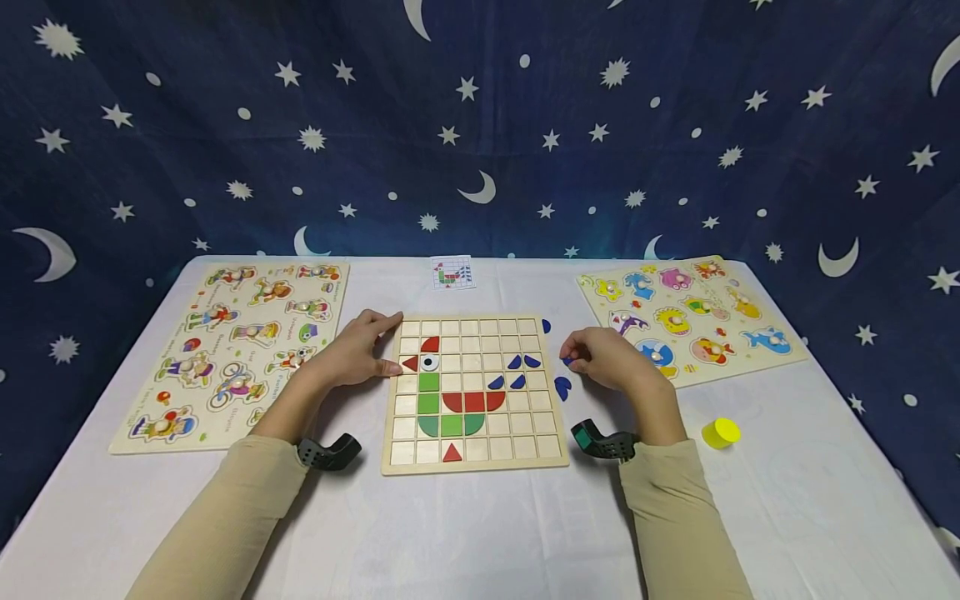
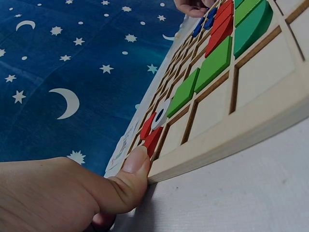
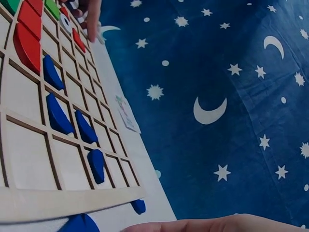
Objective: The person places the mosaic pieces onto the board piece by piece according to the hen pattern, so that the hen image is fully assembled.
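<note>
Here the nearest pieces on the board (image 1: 474, 467) are a red triangle (image 1: 452, 452) in the bottom row and, above it, green (image 1: 428, 404) and red (image 1: 473, 402) shapes that form a bird's body. Just right of the board, on the white surface (image 1: 480, 533), lies a loose blue piece (image 1: 562, 387); farther right stands a yellow cylinder (image 1: 722, 432). The right hand (image 1: 607, 358) hovers beside the board's right edge, fingers curled, pinching another small blue piece (image 1: 567, 361). The left hand (image 1: 360, 350) rests with relaxed fingers on the board's left edge, thumb (image 2: 137, 166) pressed to its side, steadying it. I'd judge the blue tail is being filled in: four blue pieces (image 1: 522, 362) already sit in cells. The next move would call for turning the held piece to match the pattern card (image 1: 453, 273) at the far edge, then seating it in a free cell.
</note>
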The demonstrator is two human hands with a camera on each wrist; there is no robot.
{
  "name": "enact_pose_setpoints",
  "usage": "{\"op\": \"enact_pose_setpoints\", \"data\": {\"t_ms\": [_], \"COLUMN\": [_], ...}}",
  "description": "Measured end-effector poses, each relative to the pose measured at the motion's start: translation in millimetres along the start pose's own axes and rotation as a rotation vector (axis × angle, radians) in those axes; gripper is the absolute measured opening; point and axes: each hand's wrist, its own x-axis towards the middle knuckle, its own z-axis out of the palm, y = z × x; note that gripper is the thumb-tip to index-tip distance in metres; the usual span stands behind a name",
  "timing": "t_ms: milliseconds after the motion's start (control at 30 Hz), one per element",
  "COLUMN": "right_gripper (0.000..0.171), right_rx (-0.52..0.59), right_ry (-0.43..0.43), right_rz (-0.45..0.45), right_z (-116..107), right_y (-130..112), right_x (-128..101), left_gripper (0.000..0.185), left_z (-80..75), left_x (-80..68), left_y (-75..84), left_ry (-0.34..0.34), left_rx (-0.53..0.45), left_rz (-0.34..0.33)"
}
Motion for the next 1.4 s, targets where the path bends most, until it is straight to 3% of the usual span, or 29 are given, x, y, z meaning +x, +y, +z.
{"op": "enact_pose_setpoints", "data": {"t_ms": [400, 733, 1033, 1267, 1400], "right_gripper": [0.010, 0.009, 0.008, 0.008, 0.007], "right_rx": [-0.055, -0.017, 0.058, 0.170, 0.173], "right_ry": [0.047, 0.082, 0.111, 0.020, -0.053], "right_rz": [0.000, 0.032, 0.006, -0.081, -0.102], "right_z": [3.9, 6.1, 1.2, 0.2, 4.6], "right_y": [-6.5, -2.6, -0.6, -12.9, -21.5], "right_x": [2.3, 2.5, 1.2, 0.2, 1.0], "left_gripper": [0.089, 0.089, 0.090, 0.090, 0.090], "left_z": [-0.1, -1.5, -1.3, -0.9, -0.5], "left_x": [-0.7, -2.5, -1.7, -0.8, -0.3], "left_y": [0.9, 2.2, 1.7, 0.0, -0.7], "left_ry": [0.008, 0.002, 0.001, 0.001, 0.001], "left_rx": [-0.008, -0.011, -0.004, -0.007, -0.006], "left_rz": [0.010, -0.003, -0.003, -0.007, -0.003]}}
